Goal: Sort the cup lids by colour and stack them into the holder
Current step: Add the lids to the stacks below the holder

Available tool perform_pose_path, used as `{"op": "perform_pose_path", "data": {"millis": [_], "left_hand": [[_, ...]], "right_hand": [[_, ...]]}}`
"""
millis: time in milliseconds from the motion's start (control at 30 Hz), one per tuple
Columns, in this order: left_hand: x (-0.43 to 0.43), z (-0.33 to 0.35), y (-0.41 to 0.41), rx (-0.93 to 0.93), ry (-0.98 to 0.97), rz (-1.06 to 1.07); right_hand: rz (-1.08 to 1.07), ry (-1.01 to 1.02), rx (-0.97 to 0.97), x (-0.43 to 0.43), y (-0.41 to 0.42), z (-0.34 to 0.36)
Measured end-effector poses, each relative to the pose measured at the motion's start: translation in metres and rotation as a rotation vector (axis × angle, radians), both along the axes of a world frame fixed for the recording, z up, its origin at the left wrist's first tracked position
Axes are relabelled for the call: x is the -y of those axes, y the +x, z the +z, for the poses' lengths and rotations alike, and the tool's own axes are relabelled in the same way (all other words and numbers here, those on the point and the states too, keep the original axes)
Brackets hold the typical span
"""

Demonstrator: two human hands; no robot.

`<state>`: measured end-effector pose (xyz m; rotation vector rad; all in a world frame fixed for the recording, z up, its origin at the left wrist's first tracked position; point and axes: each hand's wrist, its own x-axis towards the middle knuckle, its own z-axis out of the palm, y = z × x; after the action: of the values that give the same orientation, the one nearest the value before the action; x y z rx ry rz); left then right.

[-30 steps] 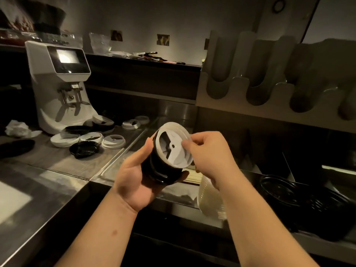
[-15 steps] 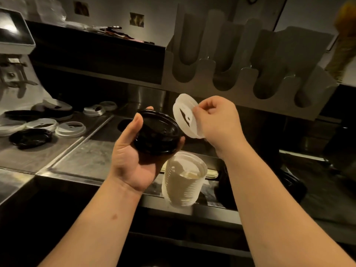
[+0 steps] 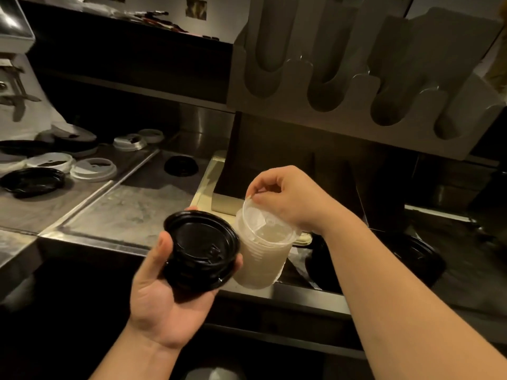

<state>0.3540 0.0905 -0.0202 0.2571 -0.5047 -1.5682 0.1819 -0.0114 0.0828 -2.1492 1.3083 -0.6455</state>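
Left hand (image 3: 167, 300) cupping a stack of black lids (image 3: 201, 249) over the counter's edge, right hand (image 3: 290, 198) pinching a white lid (image 3: 267, 229) atop what looks like a white lid stack (image 3: 260, 259), holder (image 3: 365, 78) above

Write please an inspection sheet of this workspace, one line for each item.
Surface: steel counter, stained, dimly lit.
Job's things: black lid stack in left hand; white lid tilted on top of white lid stack at the counter's front edge; loose lids, black and white, far left; holder on the wall above.
Clutter: white machine at left; dark containers at right.
Hands: left hand holds black lid stack; right hand fingers pinch the white lid's rim.
Cables: nothing seen.
Surroundings: dark shelf with small items.
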Motion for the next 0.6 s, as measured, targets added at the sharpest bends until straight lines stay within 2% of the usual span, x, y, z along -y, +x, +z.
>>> {"op": "perform_pose_path", "data": {"millis": [200,367,500,600], "left_hand": [[0.012,-0.004,-0.011,0.016,-0.023,0.022],[0.025,-0.005,-0.013,0.012,0.014,0.028],[0.023,-0.005,0.001,-0.008,-0.056,-0.042],[0.018,-0.003,0.012,-0.049,-0.214,-0.184]], "right_hand": [[-0.067,-0.013,0.050,0.001,0.004,-0.021],[-0.193,-0.083,-0.029,0.001,0.000,-0.023],[-0.190,-0.078,-0.091,-0.003,-0.002,-0.020],[-0.190,-0.087,-0.027,-0.007,-0.005,-0.019]]}}
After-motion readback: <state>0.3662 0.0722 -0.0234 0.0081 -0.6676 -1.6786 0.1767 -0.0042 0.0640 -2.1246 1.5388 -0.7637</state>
